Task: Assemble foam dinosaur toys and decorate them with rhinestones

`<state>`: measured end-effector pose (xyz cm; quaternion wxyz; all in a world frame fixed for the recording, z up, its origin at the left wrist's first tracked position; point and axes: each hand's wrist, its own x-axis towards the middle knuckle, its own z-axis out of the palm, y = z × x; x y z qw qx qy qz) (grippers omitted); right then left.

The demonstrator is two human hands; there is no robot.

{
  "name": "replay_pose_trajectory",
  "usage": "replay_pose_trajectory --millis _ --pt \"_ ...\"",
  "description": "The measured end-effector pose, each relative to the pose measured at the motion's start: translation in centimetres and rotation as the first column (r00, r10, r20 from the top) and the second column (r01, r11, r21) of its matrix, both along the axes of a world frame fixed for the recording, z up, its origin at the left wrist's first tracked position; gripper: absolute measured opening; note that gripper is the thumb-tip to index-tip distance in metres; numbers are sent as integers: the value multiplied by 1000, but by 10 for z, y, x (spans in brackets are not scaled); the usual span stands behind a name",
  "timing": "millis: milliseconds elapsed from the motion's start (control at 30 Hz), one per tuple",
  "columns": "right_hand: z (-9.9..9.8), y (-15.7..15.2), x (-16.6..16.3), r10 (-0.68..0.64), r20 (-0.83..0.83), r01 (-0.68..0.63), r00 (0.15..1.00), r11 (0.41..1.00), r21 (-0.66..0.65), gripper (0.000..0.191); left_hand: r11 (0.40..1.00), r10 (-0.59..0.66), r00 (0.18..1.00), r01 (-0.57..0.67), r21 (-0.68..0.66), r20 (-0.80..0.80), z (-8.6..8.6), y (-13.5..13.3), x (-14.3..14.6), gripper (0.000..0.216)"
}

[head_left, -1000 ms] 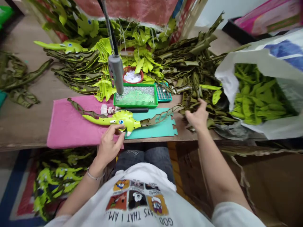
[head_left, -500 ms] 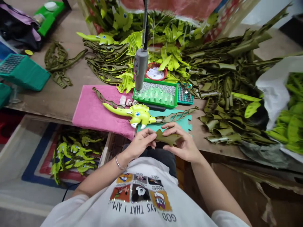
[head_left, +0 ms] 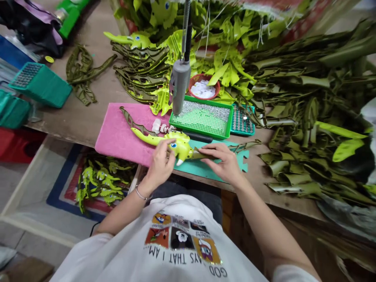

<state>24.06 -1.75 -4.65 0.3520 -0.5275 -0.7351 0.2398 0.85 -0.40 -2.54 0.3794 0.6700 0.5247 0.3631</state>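
Brown wood shows along the desk (head_left: 85, 121), the broadest thing here, with its front edge running under the work. A heap of curved olive plastic parts (head_left: 293, 102) covers its right side, and a pile of lime-green plastic parts (head_left: 232, 27) stands across the back. Below the desk at left, an open box (head_left: 32, 188) contains a cluster of lime-and-olive toys (head_left: 102, 184).

On the desk lie a pink towel (head_left: 114, 137) and, next to it, a teal foam mat (head_left: 202, 168) with a jigsaw-cut right end. The lime-green toy dinosaur head (head_left: 182, 147) lies where the two meet, its blue eye facing up. An olive strip (head_left: 138, 125) curves over the towel at its left; an openwork olive part (head_left: 249, 144) reaches past the mat at its right.

Behind the head sits a green mesh tray (head_left: 202, 124) of small silvery pieces, with a grey power screwdriver (head_left: 180, 86) hanging upright at its left end. The left hand (head_left: 161, 162) touches the head, thumb and forefinger slightly apart; whether it grips cannot be told. The right hand (head_left: 221, 158) pinches a narrow olive piece (head_left: 201, 154) just beside the head's right end. A red basket (head_left: 192, 91) of white slips stands behind the tray, and a little teal rack (head_left: 243, 127) at its right.
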Motion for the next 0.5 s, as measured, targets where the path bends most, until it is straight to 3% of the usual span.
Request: replay_pose_trajectory --millis 67,133,267,400,500 --pt "-8 5 -2 17 4 -17 1000 1000 -18 21 972 14 984 28 234 -175 -3 9 -8 36" --pt "-13 7 -4 24 20 -23 1000 999 -35 20 942 -49 957 140 307 -286 -9 13 -11 39" --pt "-17 9 -8 37 62 -33 997 997 -63 21 932 -150 888 274 237 -434 -19 10 -6 43" --pt "-9 6 -11 67 105 -65 992 997 -29 28 901 -227 808 386 198 -543 -14 13 4 63" --pt "-2 -13 -11 -134 -3 134 991 991 -10 45 817 -338 713 546 185 -614 -9 21 15 76"
